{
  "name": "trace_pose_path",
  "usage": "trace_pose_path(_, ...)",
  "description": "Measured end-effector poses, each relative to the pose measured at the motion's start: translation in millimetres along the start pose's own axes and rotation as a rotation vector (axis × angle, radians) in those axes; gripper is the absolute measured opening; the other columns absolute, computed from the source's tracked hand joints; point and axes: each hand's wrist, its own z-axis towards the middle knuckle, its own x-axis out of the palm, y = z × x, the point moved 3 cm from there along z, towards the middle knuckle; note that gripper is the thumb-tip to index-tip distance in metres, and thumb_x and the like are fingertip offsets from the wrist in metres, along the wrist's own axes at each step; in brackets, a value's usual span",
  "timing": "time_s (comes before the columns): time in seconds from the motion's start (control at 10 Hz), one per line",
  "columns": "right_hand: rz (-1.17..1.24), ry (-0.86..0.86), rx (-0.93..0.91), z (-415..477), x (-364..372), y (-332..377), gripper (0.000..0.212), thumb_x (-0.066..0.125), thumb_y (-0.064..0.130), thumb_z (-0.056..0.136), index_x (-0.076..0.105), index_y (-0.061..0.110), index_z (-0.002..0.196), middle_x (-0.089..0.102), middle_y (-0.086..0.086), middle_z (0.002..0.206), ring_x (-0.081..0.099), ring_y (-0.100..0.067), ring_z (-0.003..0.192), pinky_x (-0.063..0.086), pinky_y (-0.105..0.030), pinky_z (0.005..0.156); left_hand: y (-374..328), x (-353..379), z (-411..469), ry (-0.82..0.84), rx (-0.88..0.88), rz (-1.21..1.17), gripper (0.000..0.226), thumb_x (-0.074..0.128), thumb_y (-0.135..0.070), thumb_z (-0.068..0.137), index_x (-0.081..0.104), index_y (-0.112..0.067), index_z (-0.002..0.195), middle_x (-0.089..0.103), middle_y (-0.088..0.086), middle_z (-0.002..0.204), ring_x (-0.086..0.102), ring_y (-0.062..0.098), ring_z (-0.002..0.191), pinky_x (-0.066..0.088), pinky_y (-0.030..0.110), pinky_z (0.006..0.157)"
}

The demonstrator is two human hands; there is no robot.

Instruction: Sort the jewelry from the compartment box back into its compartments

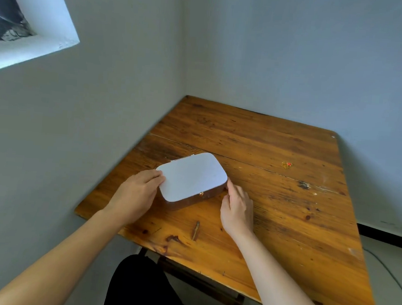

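The compartment box (190,179) lies closed on the wooden table (275,206); it has a white lid, brown sides and a small gold clasp on its near side. My left hand (135,195) grips the box's left end, thumb on the lid. My right hand (237,207) touches the box's right end with its fingertips. A small gold piece of jewelry with a red part (286,165) lies alone on the table, far right of the box. The box's inside is hidden.
Grey walls meet in a corner right behind the table's far and left edges. A window recess (37,19) is high on the left wall. A dark-clothed leg (141,289) and a chair frame show below the table's near edge.
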Motion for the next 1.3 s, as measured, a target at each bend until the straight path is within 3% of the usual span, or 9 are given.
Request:
trace_pose_path(0.1,-0.020,0.018,-0.006,1,0,0,0.052,0.040,0.016,0.103,0.032,0.022,0.154,0.052,0.002,0.145,0.044,-0.021,0.132,0.035,-0.039,0.109,-23,-3,1,0.068,0.037,-0.005,0.049,0.041,-0.041,0.100,0.049,-0.019,0.143,0.040,0.005,0.154,0.033,0.027,0.145,0.033,0.047,0.115)
trace_pose_path(0.2,-0.059,0.031,-0.012,2,1,0,0.052,0.039,0.019,0.103,0.029,0.022,0.154,0.053,0.003,0.146,0.044,-0.020,0.132,0.035,-0.038,0.107,-43,8,7,0.264,0.044,0.029,0.065,0.021,-0.063,0.097,0.018,-0.032,0.155,0.006,-0.004,0.162,0.003,0.019,0.152,0.008,0.044,0.124)
trace_pose_path(0.3,-0.103,0.043,-0.023,1,4,1,0.053,0.039,0.027,0.104,0.027,0.022,0.155,0.050,0.005,0.148,0.042,-0.018,0.133,0.034,-0.037,0.107,-48,20,12,0.299,-0.007,0.091,0.064,0.013,-0.059,0.098,0.008,-0.032,0.156,0.007,0.001,0.166,0.002,0.024,0.153,0.004,0.044,0.124)
trace_pose_path(0.4,-0.168,0.054,-0.058,1,7,0,0.054,0.038,0.036,0.103,0.030,0.025,0.155,0.043,0.007,0.154,0.039,-0.017,0.135,0.033,-0.037,0.108,-42,28,20,0.271,-0.109,0.140,0.067,0.005,-0.056,0.096,0.012,-0.027,0.157,0.014,0.008,0.165,0.009,0.029,0.152,0.008,0.048,0.123)
trace_pose_path(0.5,-0.224,0.054,-0.118,1,9,1,0.045,0.040,0.037,0.102,0.047,0.032,0.146,0.041,0.008,0.154,0.039,-0.017,0.131,0.034,-0.037,0.105,-30,32,37,0.280,-0.245,0.177,0.062,0.011,-0.051,0.101,0.008,-0.024,0.157,0.010,0.011,0.165,0.007,0.032,0.152,0.009,0.051,0.122)
trace_pose_path(0.8,-0.163,0.038,-0.129,4,10,-1,0.039,0.046,0.031,0.100,0.058,0.031,0.138,0.047,0.006,0.149,0.041,-0.019,0.128,0.034,-0.039,0.101,7,34,69,0.362,-0.570,0.204,0.065,0.017,-0.043,0.100,-0.002,-0.018,0.156,-0.002,0.015,0.165,-0.002,0.039,0.151,0.006,0.058,0.119)
trace_pose_path(1.1,-0.070,0.161,-0.073,10,5,-3,0.038,0.047,0.027,0.101,0.058,0.029,0.137,0.043,0.005,0.151,0.038,-0.023,0.134,0.029,-0.044,0.109,24,28,72,0.406,-0.625,0.215,0.067,0.021,-0.042,0.101,-0.006,-0.014,0.155,-0.005,0.019,0.164,-0.005,0.040,0.150,0.010,0.060,0.119)
trace_pose_path(1.2,0.067,0.290,-0.014,11,-8,-4,0.040,0.047,0.029,0.102,0.052,0.028,0.142,0.038,0.006,0.154,0.034,-0.022,0.140,0.025,-0.041,0.115,-2,22,60,0.272,-0.513,0.193,0.066,0.021,-0.042,0.101,-0.002,-0.014,0.156,-0.005,0.020,0.164,-0.008,0.040,0.150,0.007,0.058,0.120)
trace_pose_path(1.3,0.245,0.284,-0.002,22,-39,8,0.047,0.049,0.035,0.102,0.042,0.026,0.147,0.043,0.006,0.150,0.047,-0.009,0.126,0.038,-0.028,0.102,-46,27,44,0.229,-0.352,0.034,0.064,0.019,-0.045,0.101,0.001,-0.020,0.157,-0.005,0.014,0.165,-0.012,0.033,0.151,0.000,0.052,0.121)
